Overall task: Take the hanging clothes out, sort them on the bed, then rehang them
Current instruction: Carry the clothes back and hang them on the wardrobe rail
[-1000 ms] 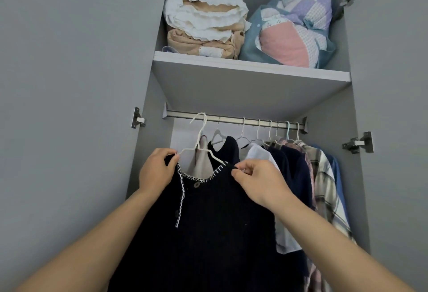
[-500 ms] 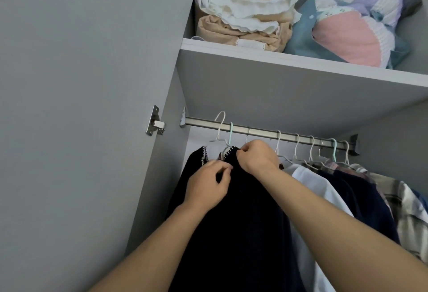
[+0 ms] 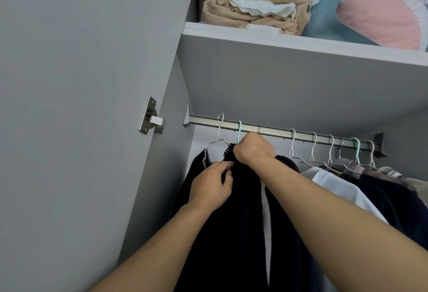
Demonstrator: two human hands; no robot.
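The dark top [image 3: 231, 233] hangs at the left end of the rail [image 3: 278, 130], on a white hanger [image 3: 219, 134] whose hook sits over the rail. The left hand [image 3: 212, 188] pinches the top's fabric just below the stitched neckline. The right hand [image 3: 253, 148] is curled on the top's right shoulder, touching a teal hanger [image 3: 239, 131] hooked just beside the white one; whether it also grips that hanger cannot be told. The 2 hands are close together, the right above the left.

To the right along the rail hang more hangers [image 3: 312, 150], white except 1 teal near the far end. They carry a white garment [image 3: 342, 189], dark garments [image 3: 398, 201] and a plaid shirt [image 3: 361, 169], packed touching one another. These garments press against the dark top's right side.

Above the rail a grey shelf [image 3: 278, 71] spans the wardrobe. On it lie folded beige-and-white linens [image 3: 252, 2] at left and a bundle of pink, white and blue-grey bedding [image 3: 375, 13] at right, touching.

The grey door [image 3: 69, 106] stands open at left, with a metal hinge [image 3: 151, 118] on its inner edge. The side panel [image 3: 166, 164] lies just beside the dark top. Between the rail bracket [image 3: 187, 115] and the white hanger's hook is a short bare stretch of rail. A bare stretch also shows between the right hand and the next white hanger.
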